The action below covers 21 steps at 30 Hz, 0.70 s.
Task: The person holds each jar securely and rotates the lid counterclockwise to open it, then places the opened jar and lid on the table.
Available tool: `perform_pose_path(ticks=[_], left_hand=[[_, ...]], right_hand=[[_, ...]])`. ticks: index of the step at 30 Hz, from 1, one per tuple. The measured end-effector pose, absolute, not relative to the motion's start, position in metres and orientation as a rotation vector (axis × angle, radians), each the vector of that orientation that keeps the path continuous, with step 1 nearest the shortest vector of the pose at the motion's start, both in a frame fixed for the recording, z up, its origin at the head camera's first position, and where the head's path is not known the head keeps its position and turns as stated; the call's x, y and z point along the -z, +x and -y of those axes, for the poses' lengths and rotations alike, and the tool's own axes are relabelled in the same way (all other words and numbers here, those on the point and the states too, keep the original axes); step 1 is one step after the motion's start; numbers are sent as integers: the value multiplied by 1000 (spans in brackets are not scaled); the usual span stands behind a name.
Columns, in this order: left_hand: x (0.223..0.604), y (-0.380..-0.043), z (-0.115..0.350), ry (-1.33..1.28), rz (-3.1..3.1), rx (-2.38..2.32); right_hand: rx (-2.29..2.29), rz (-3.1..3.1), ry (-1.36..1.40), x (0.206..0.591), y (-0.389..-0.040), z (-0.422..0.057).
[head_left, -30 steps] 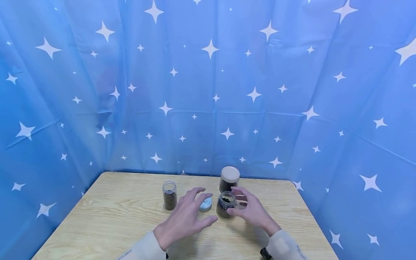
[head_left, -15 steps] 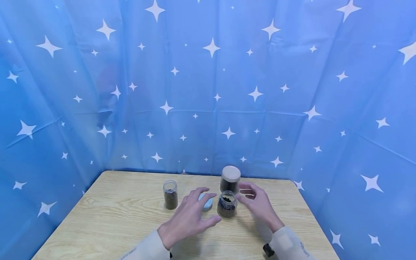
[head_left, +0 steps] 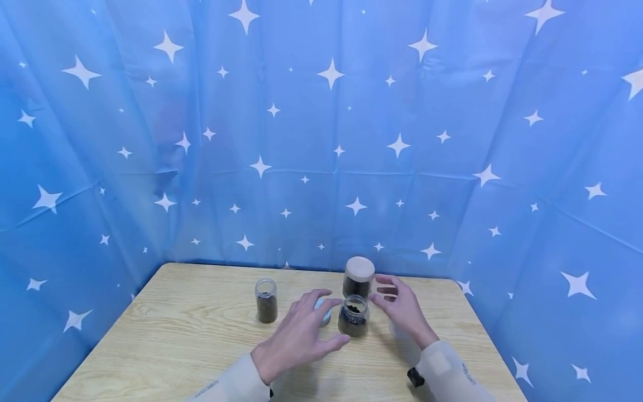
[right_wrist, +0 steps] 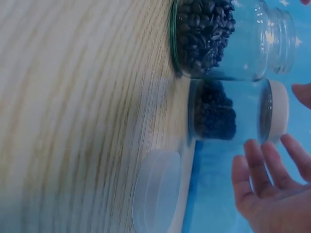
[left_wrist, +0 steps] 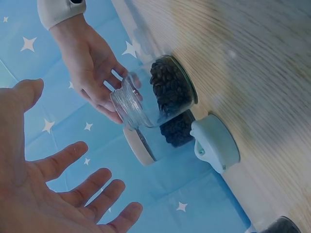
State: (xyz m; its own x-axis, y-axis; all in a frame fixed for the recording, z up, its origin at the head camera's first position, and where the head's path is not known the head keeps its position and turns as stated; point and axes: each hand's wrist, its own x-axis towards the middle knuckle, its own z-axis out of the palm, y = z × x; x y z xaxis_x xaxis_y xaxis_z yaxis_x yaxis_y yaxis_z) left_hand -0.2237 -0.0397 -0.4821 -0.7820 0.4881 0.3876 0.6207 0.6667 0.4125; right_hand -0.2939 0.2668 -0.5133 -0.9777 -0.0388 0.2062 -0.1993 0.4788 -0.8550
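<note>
An open glass jar (head_left: 354,322), part filled with dark beans, stands between my two hands. Just behind it is a second bean jar with a pale lid (head_left: 360,269). My left hand (head_left: 300,333) hovers left of the open jar, fingers spread and holding nothing. On the other side my right hand (head_left: 403,311) has loosely bent fingers near the lidded jar, with nothing in its grasp. A light blue lid (left_wrist: 216,143) lies on the table, partly hidden by my left fingers in the head view. A translucent whitish lid (right_wrist: 158,191) lies below my right hand.
A taller, narrow open jar (head_left: 267,306) with dark contents stands to the left on the wooden table (head_left: 191,329). A blue curtain with white stars (head_left: 311,139) hangs right behind the table's far edge and along both sides.
My right hand has come away from the open jar, moving right and slightly back toward the lidded jar. The left hand keeps its spread pose. The head view has shifted slightly.
</note>
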Motion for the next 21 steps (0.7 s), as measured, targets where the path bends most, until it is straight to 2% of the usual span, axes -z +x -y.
perform_pose_path(ticks=[21], left_hand=[[479,-222,21,-917,2629,731]], right_hand=[[-1504,2684,184,518,-325,-267]])
